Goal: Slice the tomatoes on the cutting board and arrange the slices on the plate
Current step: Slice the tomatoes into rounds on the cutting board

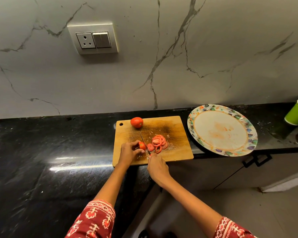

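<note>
on the rectangular wooden cutting board point(175, 152): left hand point(128, 152) pinches red tomato end piece point(142, 145); right hand point(156, 166) clenched on thin steel knife point(143, 140), blade against it. red tomato slices point(157, 143) just right; floral-rimmed round plate point(222, 130) beside board.

Your left hand point(129, 152) and right hand point(157, 167) are bare: no rings, no watch, no gloves. Forearms uncovered well back from each wrist. Behind them, near your elbows, loose sleeves begin: the left sleeve point(93, 220) and the right sleeve point(230, 229), deep red cloth printed with white and pale orange motifs, banded hems.
</note>
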Available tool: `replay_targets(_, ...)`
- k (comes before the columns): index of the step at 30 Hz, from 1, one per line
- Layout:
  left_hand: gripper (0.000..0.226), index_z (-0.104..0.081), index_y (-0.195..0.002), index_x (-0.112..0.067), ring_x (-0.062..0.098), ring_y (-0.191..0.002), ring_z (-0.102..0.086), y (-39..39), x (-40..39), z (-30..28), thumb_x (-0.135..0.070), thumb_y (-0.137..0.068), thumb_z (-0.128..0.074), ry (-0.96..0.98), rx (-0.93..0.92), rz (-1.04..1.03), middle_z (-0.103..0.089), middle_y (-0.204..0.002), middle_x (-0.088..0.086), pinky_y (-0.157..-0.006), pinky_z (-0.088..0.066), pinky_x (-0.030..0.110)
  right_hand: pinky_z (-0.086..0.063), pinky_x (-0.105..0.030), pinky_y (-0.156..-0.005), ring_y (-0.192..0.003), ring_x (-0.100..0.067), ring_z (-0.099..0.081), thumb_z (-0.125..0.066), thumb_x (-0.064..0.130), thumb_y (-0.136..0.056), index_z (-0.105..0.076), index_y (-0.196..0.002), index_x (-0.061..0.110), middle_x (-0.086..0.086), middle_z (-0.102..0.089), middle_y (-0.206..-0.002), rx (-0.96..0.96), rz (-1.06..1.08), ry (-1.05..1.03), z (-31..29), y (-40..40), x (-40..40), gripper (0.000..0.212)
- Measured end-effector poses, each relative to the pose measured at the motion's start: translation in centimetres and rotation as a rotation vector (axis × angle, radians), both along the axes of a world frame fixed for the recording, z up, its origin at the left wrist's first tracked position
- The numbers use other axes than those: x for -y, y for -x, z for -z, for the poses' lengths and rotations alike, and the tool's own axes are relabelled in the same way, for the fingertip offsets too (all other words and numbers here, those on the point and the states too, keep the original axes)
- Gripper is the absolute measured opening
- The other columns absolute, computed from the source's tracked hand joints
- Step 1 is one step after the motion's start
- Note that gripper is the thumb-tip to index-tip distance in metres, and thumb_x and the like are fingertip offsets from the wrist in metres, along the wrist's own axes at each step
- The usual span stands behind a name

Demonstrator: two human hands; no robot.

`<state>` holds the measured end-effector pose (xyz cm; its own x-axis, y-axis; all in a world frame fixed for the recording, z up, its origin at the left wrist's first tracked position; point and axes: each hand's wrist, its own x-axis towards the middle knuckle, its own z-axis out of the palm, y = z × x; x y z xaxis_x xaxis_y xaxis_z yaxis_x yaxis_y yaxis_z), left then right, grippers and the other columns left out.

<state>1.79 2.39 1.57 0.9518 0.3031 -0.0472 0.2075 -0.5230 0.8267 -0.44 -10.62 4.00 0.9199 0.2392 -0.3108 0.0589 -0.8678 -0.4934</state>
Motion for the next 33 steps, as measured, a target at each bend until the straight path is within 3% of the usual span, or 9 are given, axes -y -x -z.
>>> replay_targets(8,0.046,-0.064,-0.109,0.001,0.011,-0.098,-0.057,-0.1,-0.2,0.1,-0.007,-0.066,-0.078,-0.016,0.015,0.025,-0.068,-0.106,0.014,-0.087,-0.041,0.017,-0.044,-0.038,-0.080,-0.109,-0.034,-0.055,-0.030,0.008,-0.098,-0.046,-0.121,0.001,-0.017,-0.059,-0.115,0.012,-0.018,0.008,-0.1,-0.3,0.1,0.029)
replay_targets(15,0.044,-0.066,-0.107,0.002,0.009,-0.094,-0.055,-0.1,-0.3,0.2,-0.008,-0.066,-0.079,-0.037,0.009,0.016,-0.068,-0.103,0.012,-0.080,-0.037,0.013,-0.045,-0.037,-0.080,-0.110,-0.034,-0.056,-0.028,0.014,-0.101,-0.047,-0.120,0.000,-0.018,-0.060,-0.116,0.022,-0.024,-0.008,-0.1,-0.6,-0.2,0.030)
replay_targets(21,0.044,-0.065,-0.109,0.000,0.010,-0.095,-0.055,-0.3,-0.5,0.3,-0.010,-0.068,-0.078,-0.074,0.000,0.027,-0.068,-0.105,0.012,-0.083,-0.039,0.018,-0.040,-0.033,-0.074,-0.110,-0.034,-0.056,-0.031,0.012,-0.100,-0.048,-0.120,0.001,-0.018,-0.059,-0.116,0.002,-0.023,-0.017,0.1,-1.3,-0.8,0.029)
replay_targets(26,0.033,-0.069,-0.101,-0.001,0.010,-0.090,-0.058,-0.3,-0.4,0.0,-0.008,-0.070,-0.076,-0.051,0.011,0.058,-0.070,-0.099,0.012,-0.080,-0.041,0.017,-0.047,-0.037,-0.080,-0.109,-0.035,-0.058,-0.034,0.008,-0.099,-0.047,-0.120,-0.001,-0.020,-0.061,-0.115,0.025,-0.047,-0.020,-0.1,-2.4,-1.5,0.027)
replay_targets(33,0.038,-0.066,-0.106,0.003,0.009,-0.094,-0.054,-0.5,-0.2,0.1,-0.003,-0.069,-0.075,-0.024,0.020,0.026,-0.068,-0.103,0.013,-0.083,-0.038,0.015,-0.044,-0.040,-0.086,-0.113,-0.032,-0.053,-0.032,0.008,-0.098,-0.043,-0.125,0.003,-0.016,-0.056,-0.120,0.050,-0.078,0.035,1.8,0.0,0.3,0.029)
